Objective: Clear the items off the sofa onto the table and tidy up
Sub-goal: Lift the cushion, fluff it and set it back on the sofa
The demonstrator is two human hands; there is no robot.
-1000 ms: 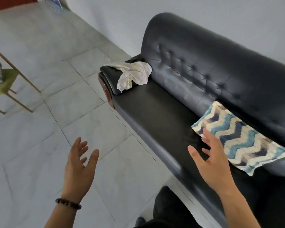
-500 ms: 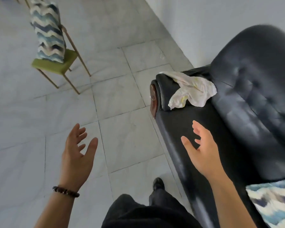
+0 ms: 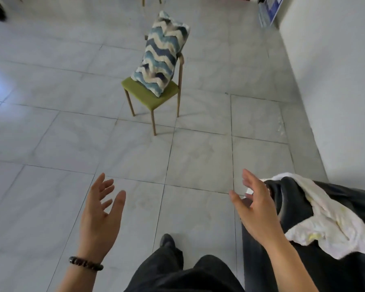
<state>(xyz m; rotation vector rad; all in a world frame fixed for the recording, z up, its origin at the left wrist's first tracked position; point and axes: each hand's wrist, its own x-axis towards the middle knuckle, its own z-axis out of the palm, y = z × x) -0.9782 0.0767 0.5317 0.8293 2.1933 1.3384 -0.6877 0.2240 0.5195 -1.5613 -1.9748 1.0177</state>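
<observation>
The black leather sofa (image 3: 346,199) shows only its arm end at the lower right. A crumpled white cloth (image 3: 325,216) with yellowish marks lies draped over that arm. My right hand (image 3: 257,209) hovers open just left of the sofa arm, fingers spread, holding nothing. My left hand (image 3: 101,216) is open too, palm facing inward over the floor at the lower left, a dark bead bracelet on its wrist. A blue-and-cream zigzag cushion (image 3: 162,53) stands on end on a green chair (image 3: 150,93) in the middle of the room.
Pale marble floor tiles (image 3: 72,133) spread across the view. A white wall (image 3: 335,91) runs along the right side. My dark trousers and a shoe (image 3: 167,241) show at the bottom. A blue-and-white board (image 3: 270,9) leans at the far wall.
My view has swung left, away from the sofa toward the room. The second cushion on the sofa seat has left the view; the chair now sits central. Both hands stay open.
</observation>
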